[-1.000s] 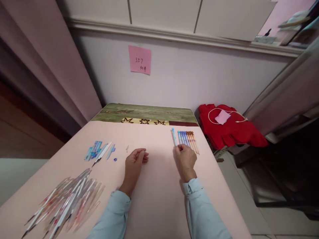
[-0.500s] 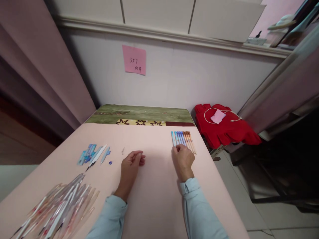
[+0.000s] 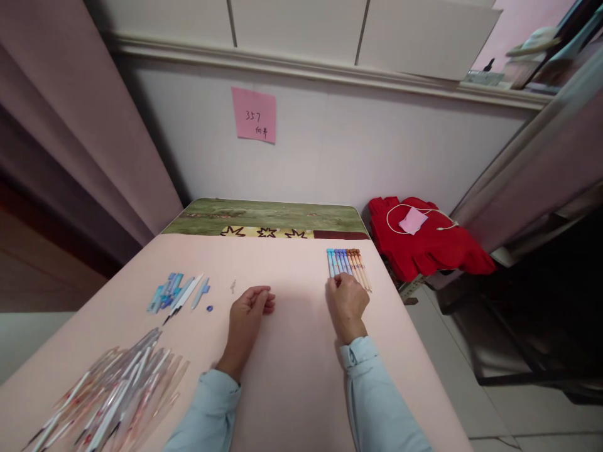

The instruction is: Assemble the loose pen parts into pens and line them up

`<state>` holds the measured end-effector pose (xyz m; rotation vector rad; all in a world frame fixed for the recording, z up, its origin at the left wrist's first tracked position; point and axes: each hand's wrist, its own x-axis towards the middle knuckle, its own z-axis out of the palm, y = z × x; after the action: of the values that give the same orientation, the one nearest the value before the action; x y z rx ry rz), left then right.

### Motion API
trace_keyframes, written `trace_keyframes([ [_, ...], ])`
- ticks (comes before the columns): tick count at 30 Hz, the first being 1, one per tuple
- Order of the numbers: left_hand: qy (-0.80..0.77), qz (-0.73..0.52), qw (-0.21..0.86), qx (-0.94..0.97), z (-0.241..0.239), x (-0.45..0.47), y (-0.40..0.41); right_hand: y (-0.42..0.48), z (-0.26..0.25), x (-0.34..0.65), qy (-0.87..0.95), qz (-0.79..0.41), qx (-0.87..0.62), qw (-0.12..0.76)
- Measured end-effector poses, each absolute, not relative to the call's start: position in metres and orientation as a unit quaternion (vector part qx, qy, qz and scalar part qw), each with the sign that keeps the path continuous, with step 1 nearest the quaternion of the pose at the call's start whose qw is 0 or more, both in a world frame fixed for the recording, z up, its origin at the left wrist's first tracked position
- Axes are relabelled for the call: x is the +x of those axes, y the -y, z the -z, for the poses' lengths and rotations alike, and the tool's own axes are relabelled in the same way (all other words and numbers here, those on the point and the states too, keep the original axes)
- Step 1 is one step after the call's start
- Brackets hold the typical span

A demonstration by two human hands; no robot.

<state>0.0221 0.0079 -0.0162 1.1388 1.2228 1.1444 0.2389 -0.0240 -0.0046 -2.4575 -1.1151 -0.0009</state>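
Observation:
My right hand [image 3: 348,306] is closed at the lower end of the leftmost light blue pen [image 3: 330,262], pinching it against a neat row of pens. The row runs from light blue through darker blue to brown-capped, pale-bodied pens [image 3: 360,267], lying side by side with caps at the far end. My fingers hide the lower ends of the blue ones. My left hand [image 3: 249,317] rests on the table with fingers curled together and nothing visible in them. Left of it are a small blue round piece [image 3: 210,308] and a small clear piece [image 3: 233,286].
Blue pen parts [image 3: 164,292] and a loose blue barrel [image 3: 200,293] lie at the table's left. Nearer sits a big pile of clear barrels and white refills [image 3: 117,395]. Red cloth [image 3: 424,248] with a cable lies beyond the table's right edge; a wall rises behind.
My right hand has shifted slightly right, bringing the leftmost light blue pen against the others and closing the gap in the row. My left hand has stayed put.

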Motion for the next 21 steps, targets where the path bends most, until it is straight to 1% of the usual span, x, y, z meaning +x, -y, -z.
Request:
trace_keyframes([
  [12, -0.509, -0.475, 0.537, 0.476, 0.015, 0.022, -0.008, 0.023, 0.009, 0.240, 0.417, 0.011, -0.886, 0.200],
  [14, -0.511, -0.474, 0.538, 0.474, 0.014, 0.023, -0.008, 0.025, 0.006, 0.239, 0.416, 0.006, -0.885, 0.212],
  [16, -0.514, -0.473, 0.537, 0.472, 0.012, 0.023, -0.007, 0.027, 0.002, 0.243, 0.403, -0.007, -0.878, 0.258],
  [17, -0.515, -0.473, 0.536, 0.473, 0.012, 0.023, -0.007, 0.029, -0.001, 0.246, 0.390, -0.015, -0.871, 0.297],
  [19, -0.515, -0.476, 0.534, 0.473, 0.010, 0.024, -0.006, 0.031, -0.008, 0.259, 0.346, -0.033, -0.847, 0.403],
  [21, -0.511, -0.480, 0.535, 0.471, 0.010, 0.024, -0.006, 0.032, -0.014, 0.276, 0.279, -0.052, -0.800, 0.528],
])
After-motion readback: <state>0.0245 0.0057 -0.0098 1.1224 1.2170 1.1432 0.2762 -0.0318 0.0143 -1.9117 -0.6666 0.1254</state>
